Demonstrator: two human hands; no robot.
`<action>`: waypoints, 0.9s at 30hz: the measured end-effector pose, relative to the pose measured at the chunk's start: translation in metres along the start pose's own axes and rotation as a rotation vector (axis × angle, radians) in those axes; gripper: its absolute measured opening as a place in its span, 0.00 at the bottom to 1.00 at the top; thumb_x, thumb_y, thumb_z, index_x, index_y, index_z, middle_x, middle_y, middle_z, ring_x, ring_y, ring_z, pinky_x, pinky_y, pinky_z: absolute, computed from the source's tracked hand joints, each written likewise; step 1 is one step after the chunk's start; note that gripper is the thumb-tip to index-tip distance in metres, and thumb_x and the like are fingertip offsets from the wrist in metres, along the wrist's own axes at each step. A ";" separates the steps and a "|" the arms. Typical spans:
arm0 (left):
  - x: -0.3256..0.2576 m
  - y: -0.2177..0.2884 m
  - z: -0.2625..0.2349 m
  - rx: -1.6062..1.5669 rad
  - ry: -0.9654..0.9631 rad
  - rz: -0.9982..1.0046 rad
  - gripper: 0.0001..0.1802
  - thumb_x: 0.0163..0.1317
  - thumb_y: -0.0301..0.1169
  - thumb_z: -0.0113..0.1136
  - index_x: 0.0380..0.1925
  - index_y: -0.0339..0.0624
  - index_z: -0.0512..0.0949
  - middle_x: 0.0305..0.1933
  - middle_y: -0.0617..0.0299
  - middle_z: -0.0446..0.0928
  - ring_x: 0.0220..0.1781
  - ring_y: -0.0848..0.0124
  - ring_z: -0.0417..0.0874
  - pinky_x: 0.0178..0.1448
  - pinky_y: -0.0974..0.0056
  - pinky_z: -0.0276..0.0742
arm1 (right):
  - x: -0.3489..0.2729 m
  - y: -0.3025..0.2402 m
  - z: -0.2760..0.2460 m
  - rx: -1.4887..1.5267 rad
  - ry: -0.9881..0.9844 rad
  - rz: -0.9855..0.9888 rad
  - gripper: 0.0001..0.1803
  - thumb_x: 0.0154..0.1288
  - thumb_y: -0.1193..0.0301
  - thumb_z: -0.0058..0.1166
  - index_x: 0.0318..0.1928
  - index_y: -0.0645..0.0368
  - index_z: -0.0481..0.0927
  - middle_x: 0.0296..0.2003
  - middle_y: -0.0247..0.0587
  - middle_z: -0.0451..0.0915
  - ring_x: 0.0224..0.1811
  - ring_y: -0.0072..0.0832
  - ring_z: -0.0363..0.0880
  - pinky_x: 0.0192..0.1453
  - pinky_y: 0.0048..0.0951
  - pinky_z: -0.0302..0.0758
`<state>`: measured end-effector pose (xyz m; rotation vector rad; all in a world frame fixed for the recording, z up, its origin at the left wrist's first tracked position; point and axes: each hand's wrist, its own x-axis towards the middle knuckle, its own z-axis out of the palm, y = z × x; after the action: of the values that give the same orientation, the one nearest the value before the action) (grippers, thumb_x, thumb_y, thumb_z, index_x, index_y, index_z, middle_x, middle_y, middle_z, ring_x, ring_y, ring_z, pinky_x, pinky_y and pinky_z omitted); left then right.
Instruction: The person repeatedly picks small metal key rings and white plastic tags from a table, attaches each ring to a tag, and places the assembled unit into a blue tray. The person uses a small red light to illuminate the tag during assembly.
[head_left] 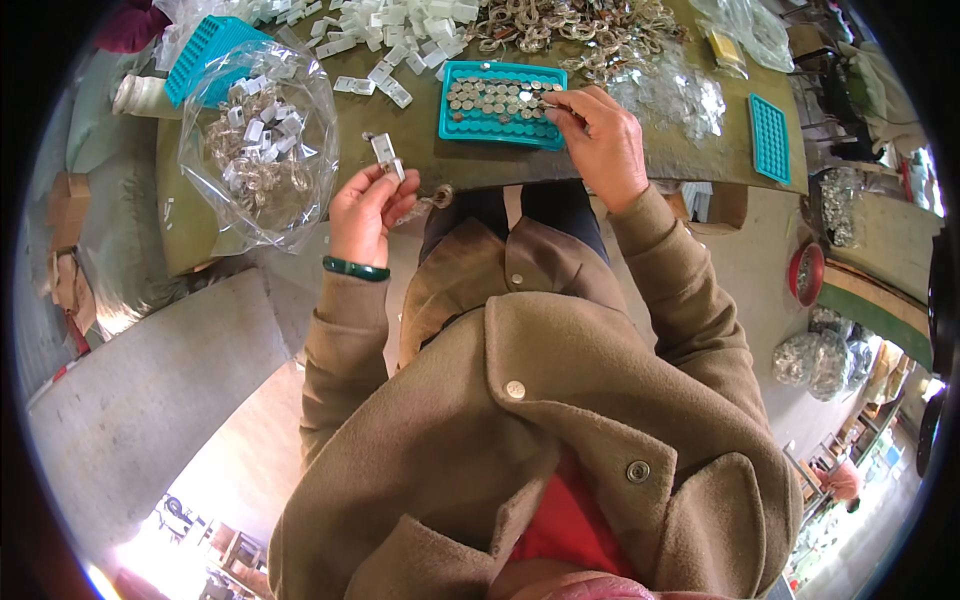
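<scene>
Brown coat sleeves are seen closest, running up from the lower edge to both hands. Left hand, with a green bangle at the wrist, is closed around a small clear plastic clip, pinched between the fingertips and held up just in front of the surface edge. Right hand is laid over the right end of a teal tray, its fingertips pinched on one of the small round metal discs that are set in rows inside. Off to the left, a clear plastic bag of mixed pieces is seen lying open on the surface. Behind the tray, white clips and metal rings are piled. A second teal tray is lying to the right, well apart.
</scene>
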<state>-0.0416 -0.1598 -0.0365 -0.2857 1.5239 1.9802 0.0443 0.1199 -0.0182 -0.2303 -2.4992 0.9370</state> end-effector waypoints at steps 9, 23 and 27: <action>0.016 0.018 0.028 -0.055 -0.099 0.126 0.12 0.67 0.26 0.59 0.49 0.34 0.77 0.44 0.54 0.84 0.45 0.70 0.86 0.43 0.71 0.86 | 0.001 -0.001 0.004 -0.020 -0.037 -0.058 0.10 0.59 0.76 0.58 0.40 0.54 0.87 0.33 0.42 0.81 0.35 0.44 0.80 0.39 0.40 0.77; -0.012 -0.006 0.074 -0.090 -0.298 -0.138 0.15 0.69 0.27 0.56 0.53 0.34 0.76 0.51 0.52 0.82 0.51 0.68 0.85 0.49 0.72 0.85 | 0.009 -0.022 -0.012 -0.002 -0.164 -0.070 0.08 0.59 0.73 0.58 0.39 0.59 0.78 0.32 0.46 0.78 0.34 0.45 0.78 0.40 0.41 0.75; -0.019 -0.005 0.079 -0.026 -0.300 -0.086 0.17 0.68 0.27 0.58 0.55 0.33 0.76 0.49 0.55 0.82 0.48 0.70 0.85 0.48 0.72 0.84 | -0.007 -0.047 -0.013 0.222 -0.187 -0.034 0.08 0.58 0.74 0.59 0.38 0.60 0.76 0.29 0.43 0.76 0.31 0.41 0.77 0.37 0.38 0.74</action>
<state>-0.0086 -0.0916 -0.0061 -0.0593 1.2750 1.8799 0.0571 0.0901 0.0186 -0.0295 -2.5286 1.2621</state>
